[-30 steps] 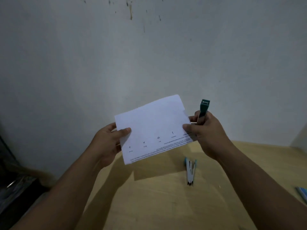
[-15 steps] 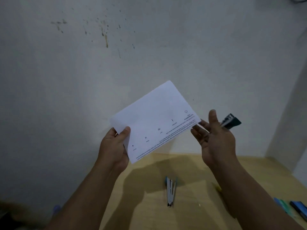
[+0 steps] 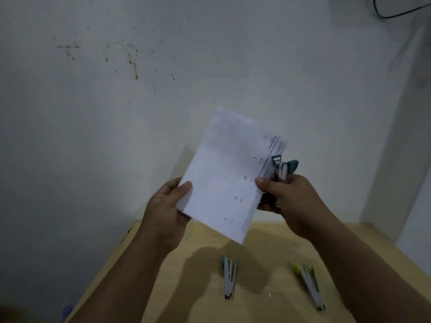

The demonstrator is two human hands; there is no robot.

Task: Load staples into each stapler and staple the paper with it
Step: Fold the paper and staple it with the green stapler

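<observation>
While your left hand (image 3: pixel 166 208) pinched the paper (image 3: pixel 229 176) by its left edge above the table (image 3: pixel 263 276), your right hand (image 3: pixel 288 201) gripped the green stapler (image 3: pixel 283 169) and thumbed the paper's right edge.

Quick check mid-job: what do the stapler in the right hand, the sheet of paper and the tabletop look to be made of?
Stapler: bright, shiny silver body, likely metal, with matte teal ends that look like plastic. Paper: thin matte white sheet with small print along one edge, held up by both hands. Table: pale yellowish surface with faint grain, probably wood or wood-look laminate; cannot tell which.
</observation>
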